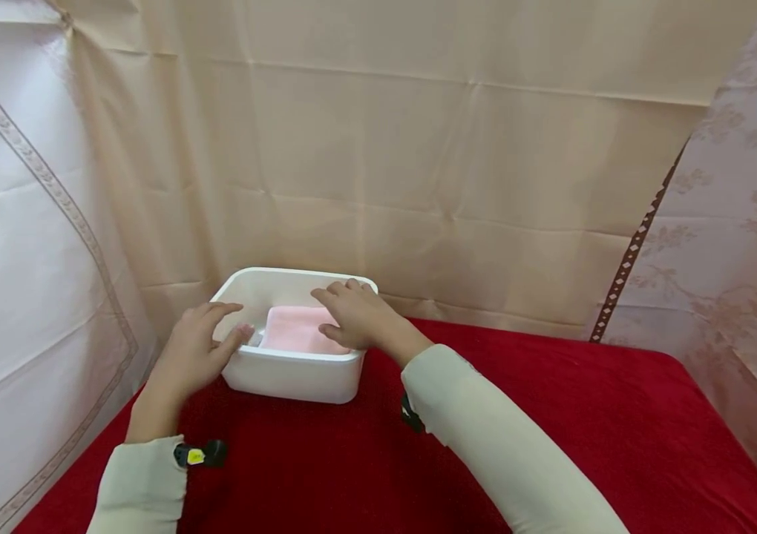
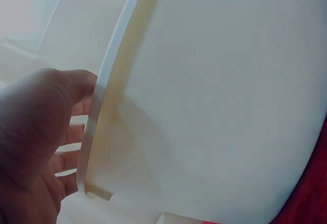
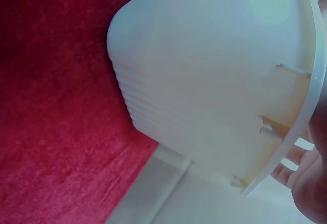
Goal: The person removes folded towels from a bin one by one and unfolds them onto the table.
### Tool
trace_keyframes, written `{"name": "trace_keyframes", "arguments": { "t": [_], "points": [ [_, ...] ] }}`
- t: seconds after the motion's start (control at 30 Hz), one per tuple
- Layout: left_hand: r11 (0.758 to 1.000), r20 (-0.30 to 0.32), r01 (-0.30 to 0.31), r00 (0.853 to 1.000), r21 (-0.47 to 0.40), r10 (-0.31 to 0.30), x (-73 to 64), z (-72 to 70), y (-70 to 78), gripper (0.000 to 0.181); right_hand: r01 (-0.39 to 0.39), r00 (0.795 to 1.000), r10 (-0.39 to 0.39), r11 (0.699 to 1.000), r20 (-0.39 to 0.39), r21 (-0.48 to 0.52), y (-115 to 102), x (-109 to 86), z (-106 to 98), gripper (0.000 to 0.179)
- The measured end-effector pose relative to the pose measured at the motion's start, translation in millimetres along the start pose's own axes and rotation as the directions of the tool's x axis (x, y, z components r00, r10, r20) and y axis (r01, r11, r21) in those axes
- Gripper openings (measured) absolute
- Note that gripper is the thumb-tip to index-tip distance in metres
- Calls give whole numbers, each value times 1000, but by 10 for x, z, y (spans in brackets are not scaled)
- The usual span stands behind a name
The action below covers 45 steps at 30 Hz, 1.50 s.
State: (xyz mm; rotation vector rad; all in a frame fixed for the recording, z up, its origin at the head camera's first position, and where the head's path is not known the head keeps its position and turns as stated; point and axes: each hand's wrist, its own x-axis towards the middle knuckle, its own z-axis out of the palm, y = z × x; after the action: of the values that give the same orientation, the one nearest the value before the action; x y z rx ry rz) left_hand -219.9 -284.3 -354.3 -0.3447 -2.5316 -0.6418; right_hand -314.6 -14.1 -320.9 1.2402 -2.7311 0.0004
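Note:
A white plastic tub (image 1: 293, 378) stands near the back left of the table. Inside it lies a pale pink, flat piece with rounded corners (image 1: 298, 328), perhaps a folded cloth; a small greyish piece (image 1: 256, 338) shows beside it. Over the tub's left front corner is my left hand (image 1: 194, 348), fingers spread and loosely bent, thumb at the rim. My right hand (image 1: 361, 315) reaches over the right side, fingers extended above the pink piece and partly hiding it. In both wrist views the tub's outer wall (image 2: 204, 96) fills much of the picture, with fingers beyond the rim (image 3: 306, 106).
A red cloth (image 1: 519, 415) covers the table. Beige curtain (image 1: 418, 163) hangs close behind the tub, with a white patterned curtain (image 1: 24, 222) at the left and a floral one (image 1: 739, 245) at the right.

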Motion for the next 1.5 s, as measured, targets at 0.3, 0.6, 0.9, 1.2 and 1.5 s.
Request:
{"name": "trace_keyframes", "arguments": {
  "t": [0.3,0.6,0.9,1.2,1.5],
  "points": [
    [998,-127,34,991,-61,-42,30,-37,-107,35,-39,995,44,998,94,-54,-63,178,-2,65],
    [988,-221,116,966,-100,-135,-61,-54,-164,32,-83,981,88,996,174,-35,-37,213,95,72],
    [918,-180,349,907,-188,-381,-121,-58,-207,34,-79,971,88,996,220,-49,-8,299,146,78],
    [765,-122,539,784,-352,-609,-90,-41,-178,36,-87,969,95,995,230,-45,56,351,193,72],
    [710,-97,585,741,-392,-664,-79,-25,-193,37,-60,957,65,998,282,-27,59,417,187,63]
  ]
}}
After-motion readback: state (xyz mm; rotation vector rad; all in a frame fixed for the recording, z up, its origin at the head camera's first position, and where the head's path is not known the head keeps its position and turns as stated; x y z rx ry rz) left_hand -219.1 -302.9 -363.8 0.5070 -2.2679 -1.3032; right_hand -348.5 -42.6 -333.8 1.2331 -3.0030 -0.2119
